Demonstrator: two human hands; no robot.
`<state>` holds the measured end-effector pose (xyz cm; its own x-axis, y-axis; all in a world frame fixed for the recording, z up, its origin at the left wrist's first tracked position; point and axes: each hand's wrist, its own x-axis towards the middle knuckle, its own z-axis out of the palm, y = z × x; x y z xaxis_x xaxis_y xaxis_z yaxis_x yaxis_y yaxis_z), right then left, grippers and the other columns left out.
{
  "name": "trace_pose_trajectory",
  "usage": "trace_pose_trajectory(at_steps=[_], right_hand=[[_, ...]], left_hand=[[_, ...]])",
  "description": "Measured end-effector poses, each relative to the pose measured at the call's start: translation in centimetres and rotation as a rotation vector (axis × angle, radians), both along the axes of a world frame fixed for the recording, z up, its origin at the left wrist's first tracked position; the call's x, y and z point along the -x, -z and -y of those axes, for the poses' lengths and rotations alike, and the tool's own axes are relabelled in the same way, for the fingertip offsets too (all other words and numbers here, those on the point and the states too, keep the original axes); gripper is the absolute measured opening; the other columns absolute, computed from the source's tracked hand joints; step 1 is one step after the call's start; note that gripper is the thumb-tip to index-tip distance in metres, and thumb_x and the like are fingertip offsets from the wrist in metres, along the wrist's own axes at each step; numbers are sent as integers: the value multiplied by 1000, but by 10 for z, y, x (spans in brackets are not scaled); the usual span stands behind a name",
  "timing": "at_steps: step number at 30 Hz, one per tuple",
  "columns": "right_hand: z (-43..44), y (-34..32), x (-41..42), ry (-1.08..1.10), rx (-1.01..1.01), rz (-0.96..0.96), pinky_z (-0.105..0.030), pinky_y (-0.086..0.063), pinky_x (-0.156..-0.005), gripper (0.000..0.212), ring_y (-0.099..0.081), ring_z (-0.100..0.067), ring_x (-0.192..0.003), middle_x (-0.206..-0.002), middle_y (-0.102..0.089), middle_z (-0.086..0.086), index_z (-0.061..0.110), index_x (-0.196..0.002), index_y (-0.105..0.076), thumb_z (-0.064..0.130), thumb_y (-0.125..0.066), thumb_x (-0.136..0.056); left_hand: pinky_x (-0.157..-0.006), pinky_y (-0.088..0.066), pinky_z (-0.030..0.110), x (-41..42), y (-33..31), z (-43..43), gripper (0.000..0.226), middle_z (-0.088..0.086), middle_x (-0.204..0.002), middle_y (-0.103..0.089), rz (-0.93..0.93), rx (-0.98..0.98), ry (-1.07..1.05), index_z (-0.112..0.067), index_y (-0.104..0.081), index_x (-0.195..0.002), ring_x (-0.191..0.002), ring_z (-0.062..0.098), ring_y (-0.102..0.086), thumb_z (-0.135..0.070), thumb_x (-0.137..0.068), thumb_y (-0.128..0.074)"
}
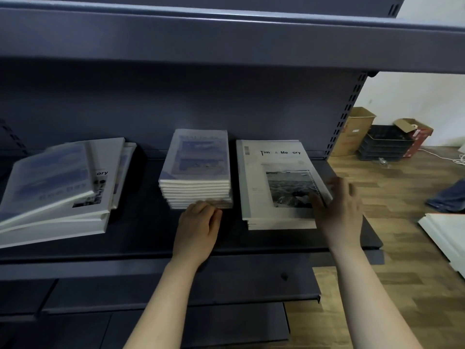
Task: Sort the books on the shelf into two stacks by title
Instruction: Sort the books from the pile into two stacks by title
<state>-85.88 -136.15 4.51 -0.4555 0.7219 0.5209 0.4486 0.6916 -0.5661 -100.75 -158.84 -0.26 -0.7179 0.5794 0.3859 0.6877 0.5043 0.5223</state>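
Shelf [141, 238]: a bare dark strip runs in front of the middle stack [198, 170], leaving room to draw books forward. No raised lip is visible there to stop one.
Left hand [198, 222]: at the foot of the middle stack's front face, fingers curled against the lowest books. Whether they pinch one cannot be told.
Right hand [339, 205]: right of the middle stack, fingers straight and loosely spread over the near right corner of the Time & Memory stack [276, 182]. The hand is blurred.
Time & Memory stack: just beside the middle stack, with a narrow gap between them. Its far side lies near the shelf's end.
Mixed pile [57, 190]: well left of the middle stack, tilted and fanned, not yet sorted.
Risks: a tug at the middle stack's base would probably shear it. A sideways push could send the right-hand stack off the shelf's end. The slanted pile may slide when a book is lifted from it.
Upper shelf [226, 39]: overhangs the middle stack and probably limits how high books can be lifted.
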Motion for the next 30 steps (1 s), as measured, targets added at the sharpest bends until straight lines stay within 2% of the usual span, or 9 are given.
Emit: trace_pose_trajectory(at_steps=[2,3,5,7,9,11,17,26,30], right_hand=[[-3,3,0,-59,-22,46,-41,-38,-78,18,-52,-42,-98,-103,-60,-12,15,-99,-67,23,-66,-83],[-3,3,-1,-84,-27,68,-41,-39,-79,19,-53,-40,-99,-103,-62,-8,18,-96,-70,32,-65,-83],[1,0,-5,-119,-12,107,-43,-40,-84,35,-52,-36,-107,-110,-62,-4,22,-97,-71,52,-66,-79],[7,-4,-10,-153,16,184,-46,-34,-93,55,-46,-31,-120,-124,-58,1,27,-107,-69,66,-69,-68],[9,-5,-14,-199,11,255,-49,-30,-99,79,-40,-28,-128,-135,-52,5,32,-116,-65,81,-61,-55],[9,-5,-14,-239,25,247,-50,-32,-102,93,-38,-28,-131,-140,-49,4,31,-119,-64,90,-53,-48],[6,-5,-13,-253,92,158,-45,-41,-101,82,-38,-24,-135,-141,-49,2,25,-118,-67,72,-67,-51],[-7,-3,-2,-279,129,156,-45,-39,-105,77,-37,-20,-136,-144,-46,2,27,-119,-66,67,-73,-53],[-12,-1,2,-284,131,169,-43,-37,-106,77,-36,-19,-136,-146,-44,2,29,-121,-65,64,-75,-53]], left_hand=[[-72,-42,34,-1,1,-1,32,-5,-84,-53,-56,16,0,-16,-59,-79,-80,14,-46,-31,-97,-36],[-71,-42,33,-2,2,-1,31,-5,-85,-53,-74,27,-3,-16,-59,-78,-79,15,-46,-30,-97,-38],[-71,-39,31,-2,2,-1,25,-6,-85,-52,-86,37,-11,-15,-59,-79,-80,14,-46,-23,-97,-45],[-71,-37,30,-3,1,-1,22,-7,-85,-51,-86,30,-15,-15,-60,-79,-79,14,-45,-20,-97,-47],[-71,-39,31,-3,1,-2,22,-6,-85,-53,-88,34,-19,-14,-60,-79,-80,15,-46,-20,-97,-48],[-71,-39,32,-2,2,-2,24,-4,-86,-54,-90,45,-20,-14,-61,-79,-80,15,-47,-22,-97,-46],[-74,-41,32,-2,4,-1,44,-6,-88,-56,-72,21,-14,-15,-63,-83,-82,14,-47,-37,-94,-27],[-76,-44,34,-2,4,-2,44,-5,-88,-57,-66,29,-29,-16,-64,-84,-83,14,-49,-38,-94,-27],[-76,-42,32,-2,3,-1,36,-6,-90,-57,-67,31,-24,-17,-64,-85,-84,13,-49,-32,-96,-33]])
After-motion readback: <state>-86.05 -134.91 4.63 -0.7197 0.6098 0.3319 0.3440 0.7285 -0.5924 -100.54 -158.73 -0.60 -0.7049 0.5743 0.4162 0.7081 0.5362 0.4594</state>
